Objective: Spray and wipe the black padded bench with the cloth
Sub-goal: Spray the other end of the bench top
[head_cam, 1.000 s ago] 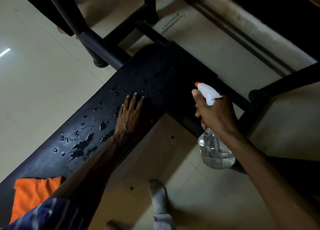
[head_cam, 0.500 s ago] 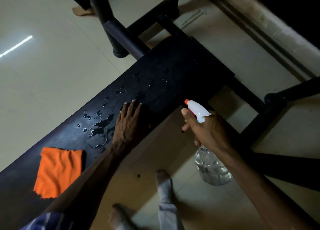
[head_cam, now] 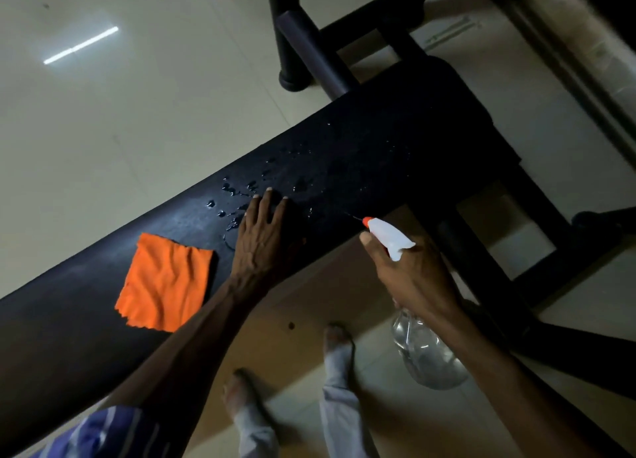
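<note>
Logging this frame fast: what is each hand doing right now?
Left hand: open, flat on the bench, holding nothing.
Right hand: closed on the spray bottle.

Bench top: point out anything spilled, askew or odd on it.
Only water droplets and small puddles on the black padded bench beside the left hand, as expected with the spray bottle aimed there. The orange cloth lies rumpled, unused.

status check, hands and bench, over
Left hand flat on bench. Right hand gripping spray bottle. Droplets on pad, orange cloth unused. Nothing in the way.
</note>
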`<state>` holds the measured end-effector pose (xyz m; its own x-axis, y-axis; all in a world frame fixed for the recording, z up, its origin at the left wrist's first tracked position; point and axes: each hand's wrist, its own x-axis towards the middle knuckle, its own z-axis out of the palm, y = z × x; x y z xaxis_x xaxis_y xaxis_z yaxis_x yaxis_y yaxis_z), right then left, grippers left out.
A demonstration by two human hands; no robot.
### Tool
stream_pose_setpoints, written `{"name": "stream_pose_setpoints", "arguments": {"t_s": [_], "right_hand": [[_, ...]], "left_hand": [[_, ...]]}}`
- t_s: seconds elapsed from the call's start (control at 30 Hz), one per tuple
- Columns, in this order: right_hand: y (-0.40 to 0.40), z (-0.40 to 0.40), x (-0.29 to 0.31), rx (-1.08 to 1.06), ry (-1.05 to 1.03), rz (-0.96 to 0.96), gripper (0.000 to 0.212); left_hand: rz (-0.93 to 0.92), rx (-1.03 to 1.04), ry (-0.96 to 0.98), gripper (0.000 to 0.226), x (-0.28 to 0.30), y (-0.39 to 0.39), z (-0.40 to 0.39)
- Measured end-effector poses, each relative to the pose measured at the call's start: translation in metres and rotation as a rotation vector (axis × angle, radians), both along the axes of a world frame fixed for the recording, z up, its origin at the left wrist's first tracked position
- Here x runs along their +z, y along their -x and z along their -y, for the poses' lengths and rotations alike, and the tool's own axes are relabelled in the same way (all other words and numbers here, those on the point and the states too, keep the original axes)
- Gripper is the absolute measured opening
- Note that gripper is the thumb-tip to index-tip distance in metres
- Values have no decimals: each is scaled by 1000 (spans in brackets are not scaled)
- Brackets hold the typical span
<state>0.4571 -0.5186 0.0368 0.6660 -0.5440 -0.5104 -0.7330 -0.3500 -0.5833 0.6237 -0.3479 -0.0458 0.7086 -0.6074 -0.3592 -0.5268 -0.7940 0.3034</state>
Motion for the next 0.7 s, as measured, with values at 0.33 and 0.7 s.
{"name": "stream_pose_setpoints", "arguments": {"t_s": [0.33,0.7], "right_hand": [[-31,-39,-12,71,-57,74,40],[-134,-120,18,137,-203,377,35]], "left_hand": [[-27,38,91,81,-1,-14,-44],[58,319,114,71,11,-39,-188]]}}
